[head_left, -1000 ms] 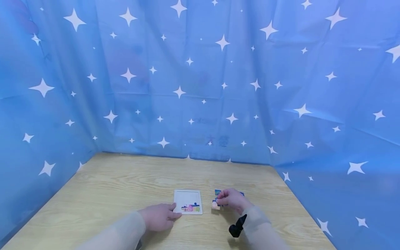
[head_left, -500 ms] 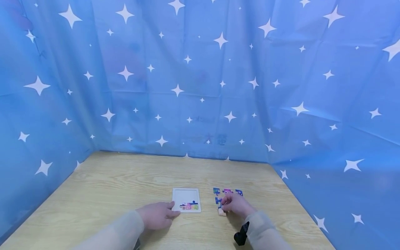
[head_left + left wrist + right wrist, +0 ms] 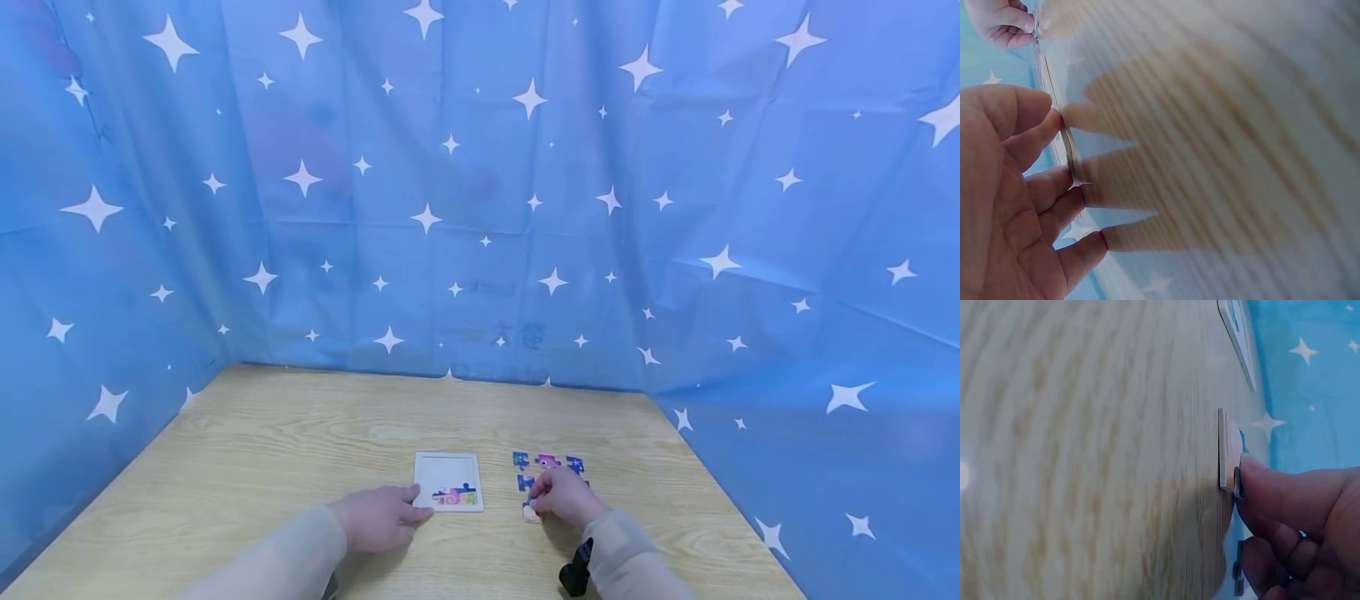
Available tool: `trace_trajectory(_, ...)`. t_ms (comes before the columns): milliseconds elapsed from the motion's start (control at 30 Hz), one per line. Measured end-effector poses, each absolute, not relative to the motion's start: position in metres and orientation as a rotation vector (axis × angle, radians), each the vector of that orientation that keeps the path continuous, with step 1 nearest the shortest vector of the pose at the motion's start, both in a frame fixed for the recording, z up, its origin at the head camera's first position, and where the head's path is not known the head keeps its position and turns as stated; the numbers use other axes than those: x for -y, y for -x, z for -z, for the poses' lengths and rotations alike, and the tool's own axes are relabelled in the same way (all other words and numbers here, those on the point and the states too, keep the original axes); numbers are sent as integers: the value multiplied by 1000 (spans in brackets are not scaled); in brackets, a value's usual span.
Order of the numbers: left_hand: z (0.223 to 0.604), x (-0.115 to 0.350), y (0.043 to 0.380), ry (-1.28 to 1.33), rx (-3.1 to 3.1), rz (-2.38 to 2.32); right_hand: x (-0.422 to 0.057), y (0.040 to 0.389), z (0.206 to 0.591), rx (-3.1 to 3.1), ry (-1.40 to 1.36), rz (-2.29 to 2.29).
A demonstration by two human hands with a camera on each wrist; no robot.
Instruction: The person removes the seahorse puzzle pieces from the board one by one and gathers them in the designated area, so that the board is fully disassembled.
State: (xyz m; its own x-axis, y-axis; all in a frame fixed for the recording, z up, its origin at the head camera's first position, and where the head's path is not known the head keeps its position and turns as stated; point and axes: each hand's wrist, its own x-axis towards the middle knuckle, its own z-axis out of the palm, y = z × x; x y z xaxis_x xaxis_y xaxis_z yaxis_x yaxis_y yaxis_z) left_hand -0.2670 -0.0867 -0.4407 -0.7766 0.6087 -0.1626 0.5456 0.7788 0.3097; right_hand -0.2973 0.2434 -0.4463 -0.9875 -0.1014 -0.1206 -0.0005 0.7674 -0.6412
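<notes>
A white square puzzle tray [image 3: 448,462] lies on the table, with a few joined colourful pieces [image 3: 455,497] along its lower right part. My left hand [image 3: 378,517] rests against the tray's lower left corner, fingertips touching its edge; in the left wrist view its fingers are spread and slightly bent. To the right of the tray, my right hand [image 3: 567,497] pinches a pale pink and blue puzzle piece [image 3: 531,512] at the near end of the loose pieces. The right wrist view shows the thumb on this puzzle piece [image 3: 1225,450] at one edge, low over the table.
Several loose puzzle pieces, among them a pink one with an eye [image 3: 547,460] and a blue one [image 3: 574,463], lie beyond my right hand, which partly hides them. A blue curtain with white stars [image 3: 450,208] hangs behind the wooden table [image 3: 300,433].
My right hand has brought the pale pink piece slightly right and nearer to me, uncovering other loose pieces. The left hand and the tray have stayed put; the head view has shifted slightly.
</notes>
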Motion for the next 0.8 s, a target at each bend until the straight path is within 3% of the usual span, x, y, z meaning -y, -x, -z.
trace_trajectory(367,445,87,268,-894,-2722,-333,-234,304,449,-2812,100,1080)
trace_trajectory(800,439,84,265,-898,-2738,-326,-148,312,446,-2718,346,1176)
